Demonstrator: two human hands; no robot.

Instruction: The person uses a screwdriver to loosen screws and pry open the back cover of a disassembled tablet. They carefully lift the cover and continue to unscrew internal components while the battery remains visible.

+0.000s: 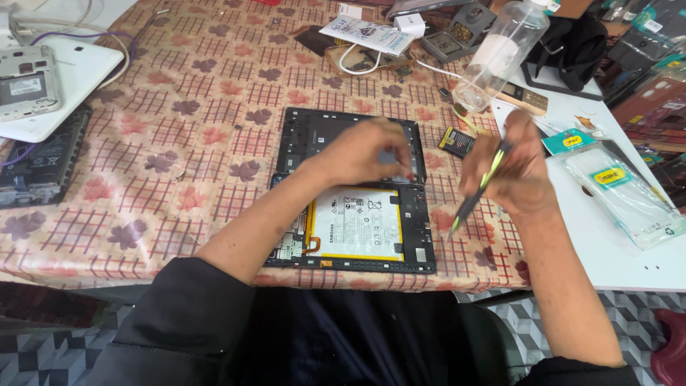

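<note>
While the left hand (368,150) presses flat on the middle of the opened tablet (354,193), fingers spread and gripping nothing, the right hand (518,168) is closed around a tool (477,187) with a green and black shaft, tip pointing down just off the tablet's right edge. The tablet lies face down on the desk (179,143), near the front edge, on a floral cloth. Judged progress: the back cover is already off, with battery (357,223) and board exposed (the battery looks seated, its orange flex at the left). Nothing inside appears lifted out yet. A clear bottle (500,53) stands beyond the right hand; other opened devices (28,82) lie far left.
</note>
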